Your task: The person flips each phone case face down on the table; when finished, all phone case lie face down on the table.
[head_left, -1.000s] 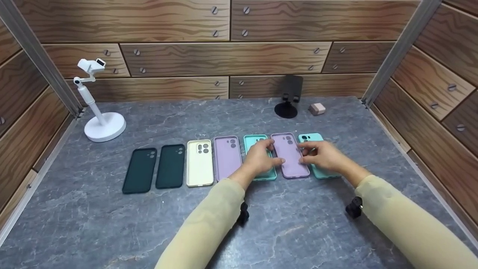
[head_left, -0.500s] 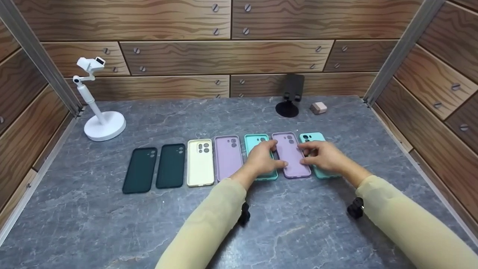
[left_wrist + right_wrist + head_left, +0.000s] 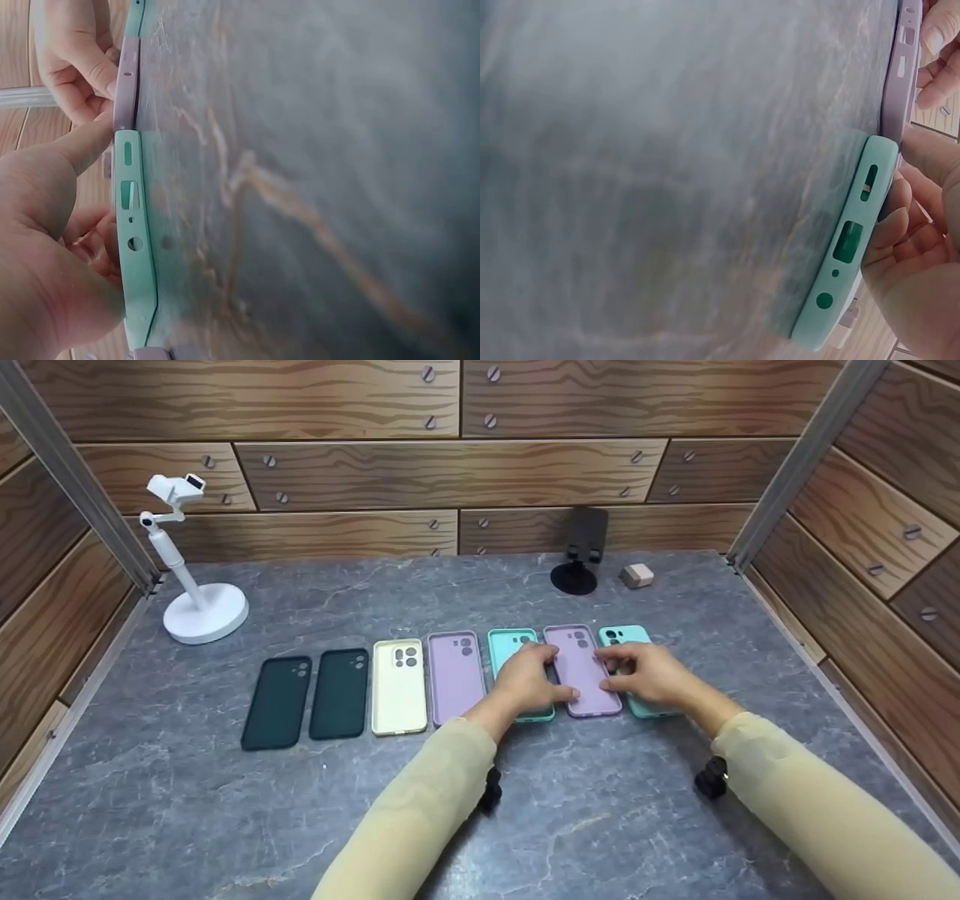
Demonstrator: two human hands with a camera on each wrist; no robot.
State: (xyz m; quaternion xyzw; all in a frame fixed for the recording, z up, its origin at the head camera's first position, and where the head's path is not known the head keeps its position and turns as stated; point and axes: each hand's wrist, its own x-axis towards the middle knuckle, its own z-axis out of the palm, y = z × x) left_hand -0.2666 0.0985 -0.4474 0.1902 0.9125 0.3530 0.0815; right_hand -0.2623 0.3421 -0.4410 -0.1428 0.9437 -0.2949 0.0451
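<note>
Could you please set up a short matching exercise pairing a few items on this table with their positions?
Things:
1. white stand
2. black stand
3. cream case
4. purple case

Places:
A. between both hands
B. far left corner
C. right of the two dark green cases
D. by the back wall, beside a small beige block

Pairs: 1-B, 2-D, 3-C, 4-A

Two dark green cases (image 3: pixel 309 701), one cream (image 3: pixel 400 686), two lilac (image 3: pixel 580 667), two mint (perhaps turquoise) (image 3: pixel 512 645); grey-veined tabletop (image 3: pixel 225 810).
</note>
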